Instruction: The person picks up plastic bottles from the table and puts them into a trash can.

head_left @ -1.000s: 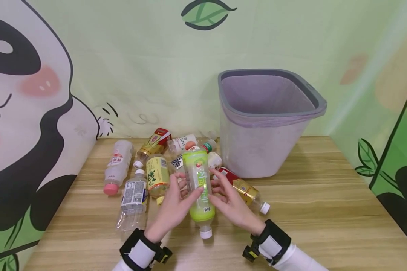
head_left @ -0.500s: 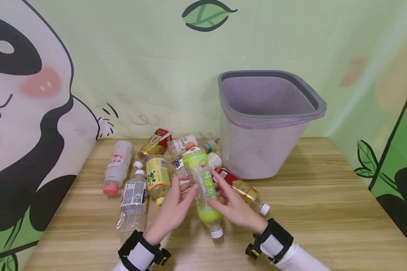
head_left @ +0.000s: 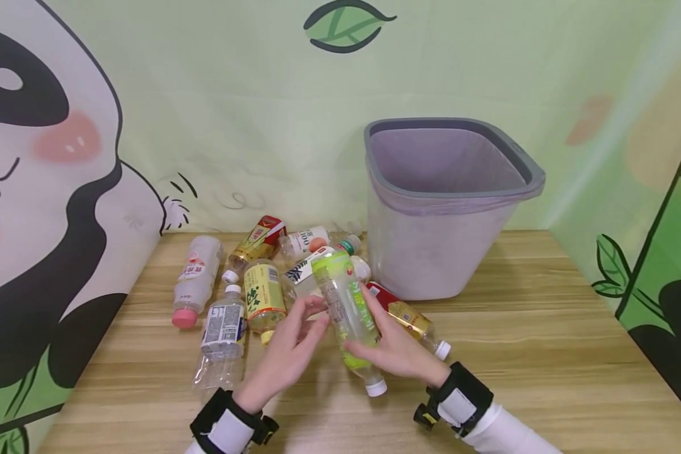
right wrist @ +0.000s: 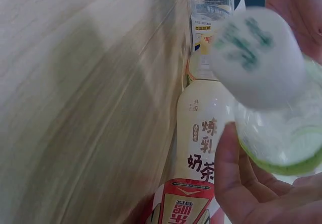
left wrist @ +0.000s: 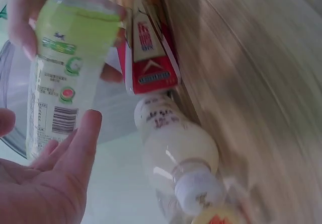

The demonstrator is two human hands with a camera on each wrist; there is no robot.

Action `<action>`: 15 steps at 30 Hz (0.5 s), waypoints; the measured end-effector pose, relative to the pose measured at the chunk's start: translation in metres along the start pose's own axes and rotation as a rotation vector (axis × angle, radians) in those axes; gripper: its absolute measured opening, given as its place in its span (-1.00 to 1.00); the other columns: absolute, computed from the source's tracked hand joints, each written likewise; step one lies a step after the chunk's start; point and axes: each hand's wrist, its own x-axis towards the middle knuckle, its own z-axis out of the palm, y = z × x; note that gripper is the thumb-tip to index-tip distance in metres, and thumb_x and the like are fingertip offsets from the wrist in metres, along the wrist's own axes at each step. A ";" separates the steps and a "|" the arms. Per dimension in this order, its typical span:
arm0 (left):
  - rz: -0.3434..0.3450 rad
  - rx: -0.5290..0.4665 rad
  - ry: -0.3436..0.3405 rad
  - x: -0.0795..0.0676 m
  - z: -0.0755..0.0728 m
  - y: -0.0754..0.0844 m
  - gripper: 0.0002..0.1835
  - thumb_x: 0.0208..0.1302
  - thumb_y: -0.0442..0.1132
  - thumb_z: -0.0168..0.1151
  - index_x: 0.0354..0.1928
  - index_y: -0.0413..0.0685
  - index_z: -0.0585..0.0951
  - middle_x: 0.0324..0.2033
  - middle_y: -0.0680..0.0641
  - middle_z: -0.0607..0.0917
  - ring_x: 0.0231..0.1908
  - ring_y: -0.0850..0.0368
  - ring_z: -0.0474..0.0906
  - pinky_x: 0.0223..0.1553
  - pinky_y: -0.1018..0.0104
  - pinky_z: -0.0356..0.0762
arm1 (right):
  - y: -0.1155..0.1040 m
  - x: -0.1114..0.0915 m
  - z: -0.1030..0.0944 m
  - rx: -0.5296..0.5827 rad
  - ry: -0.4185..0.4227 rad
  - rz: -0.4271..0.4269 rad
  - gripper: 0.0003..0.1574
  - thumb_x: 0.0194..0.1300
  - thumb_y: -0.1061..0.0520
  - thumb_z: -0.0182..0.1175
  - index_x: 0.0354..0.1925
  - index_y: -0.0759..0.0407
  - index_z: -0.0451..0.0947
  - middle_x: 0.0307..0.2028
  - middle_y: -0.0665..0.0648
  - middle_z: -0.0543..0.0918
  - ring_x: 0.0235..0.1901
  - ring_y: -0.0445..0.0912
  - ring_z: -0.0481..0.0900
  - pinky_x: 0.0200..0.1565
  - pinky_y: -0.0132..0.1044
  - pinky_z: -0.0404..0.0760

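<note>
A clear bottle with a bright green label [head_left: 347,296] and white cap is tilted above the table, its capped end toward me and to the right. My right hand [head_left: 400,348] grips its lower half, thumb across the front. My left hand [head_left: 288,343] is at its left side with fingers loosely bent and thumb apart; whether the fingertips touch is unclear. In the left wrist view the left hand [left wrist: 55,183] lies beside the bottle's label [left wrist: 63,95]. The right wrist view shows the white cap [right wrist: 259,58] close up, with the right hand's fingers [right wrist: 234,176] under the bottle.
Several empty drink bottles lie behind and to the left, among them a pink-capped bottle [head_left: 195,277] and a yellow-labelled one [head_left: 264,293]. A red-and-gold bottle [head_left: 414,321] lies right of the hands. A grey lined bin [head_left: 431,252] stands behind on the wooden table [head_left: 533,359].
The green-labelled bottle has tilted further, its cap swinging right. My right hand has closed more firmly round it, while my left hand has drawn slightly away to the left.
</note>
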 end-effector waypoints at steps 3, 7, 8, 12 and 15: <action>0.037 0.116 0.006 0.000 -0.003 -0.001 -0.63 0.44 -0.15 -0.02 0.20 -0.12 0.38 0.17 -0.12 0.51 0.01 -0.02 0.55 0.00 0.09 0.56 | -0.001 -0.001 -0.002 -0.019 0.035 0.015 0.10 0.22 -0.06 0.24 0.50 -0.16 -0.21 0.39 0.16 0.15 0.15 0.09 0.37 0.07 0.13 0.44; 0.117 0.337 0.038 0.003 -0.005 -0.017 -0.59 0.41 -0.06 0.01 0.24 0.00 0.40 0.15 -0.03 0.53 -0.01 0.07 0.56 -0.06 0.15 0.59 | 0.007 0.003 -0.006 -0.074 0.087 0.004 0.00 0.22 -0.10 0.22 0.47 -0.21 -0.09 0.33 0.11 0.24 0.10 0.04 0.41 0.05 0.06 0.47; 0.136 0.399 0.051 0.003 -0.006 -0.017 -0.59 0.40 -0.08 0.02 0.23 0.00 0.41 0.14 -0.03 0.54 -0.01 0.06 0.56 -0.06 0.14 0.58 | 0.006 0.003 -0.007 -0.091 0.099 -0.003 -0.01 0.22 -0.10 0.22 0.47 -0.21 -0.07 0.32 0.10 0.26 0.09 0.03 0.41 0.04 0.05 0.47; 0.216 0.610 0.107 0.004 -0.008 -0.020 -0.57 0.34 -0.12 0.11 0.21 -0.03 0.44 0.08 -0.07 0.58 -0.05 0.01 0.57 -0.09 0.09 0.57 | 0.004 0.005 -0.013 -0.170 0.156 -0.048 -0.02 0.21 -0.09 0.23 0.46 -0.14 -0.03 0.30 0.14 0.32 0.07 0.03 0.45 -0.03 0.03 0.53; 0.259 0.693 0.137 0.005 -0.009 -0.021 -0.52 0.27 -0.16 0.16 0.22 -0.10 0.43 0.04 -0.12 0.60 -0.10 -0.02 0.58 -0.13 0.08 0.58 | 0.002 0.006 -0.017 -0.228 0.204 -0.085 -0.02 0.19 -0.07 0.25 0.46 -0.10 0.00 0.27 0.18 0.37 0.03 0.03 0.48 -0.09 0.00 0.57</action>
